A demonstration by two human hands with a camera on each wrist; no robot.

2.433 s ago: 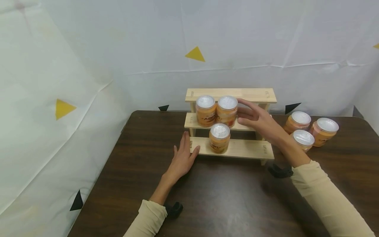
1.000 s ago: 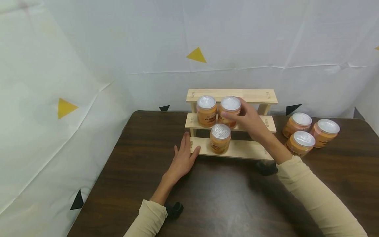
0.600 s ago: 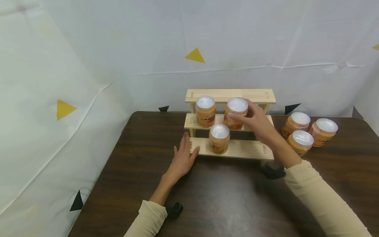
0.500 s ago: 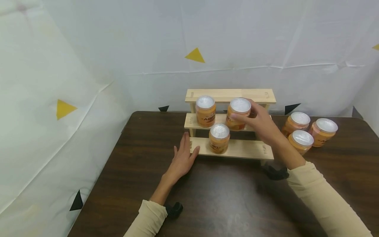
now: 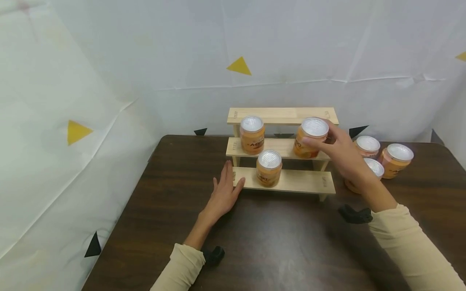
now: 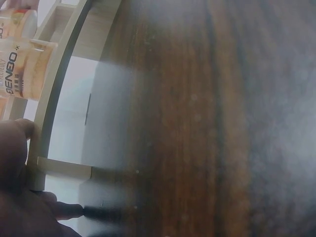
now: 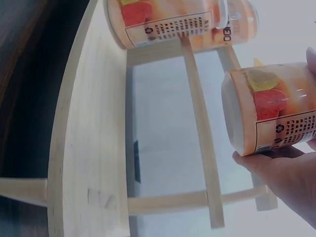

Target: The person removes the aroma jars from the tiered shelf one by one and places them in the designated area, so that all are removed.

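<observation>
A three-tier wooden rack (image 5: 303,182) stands at the back of the table. My right hand (image 5: 344,155) grips an orange-labelled jar (image 5: 306,147) with a silver lid, thumb in front and fingers behind, over the right part of the middle shelf. In the right wrist view this jar (image 7: 276,103) hangs tilted beside the shelf boards. A second jar (image 5: 253,139) stands at the left on the middle shelf, and another jar (image 5: 268,171) on the bottom shelf, left of centre. My left hand (image 5: 223,194) rests with straight fingers against the left end of the bottom shelf.
Several like jars stand on the dark table (image 5: 276,238) right of the rack; one jar (image 5: 395,163) is farthest right, and others are partly behind my right wrist. A white sheet (image 5: 182,48) with yellow and black triangles rises behind and along the left.
The right hand took hold of the right-hand middle-shelf jar and moved it rightward, away from its neighbour, opening a wide gap between them. The left hand has stayed at the rack's left end.
</observation>
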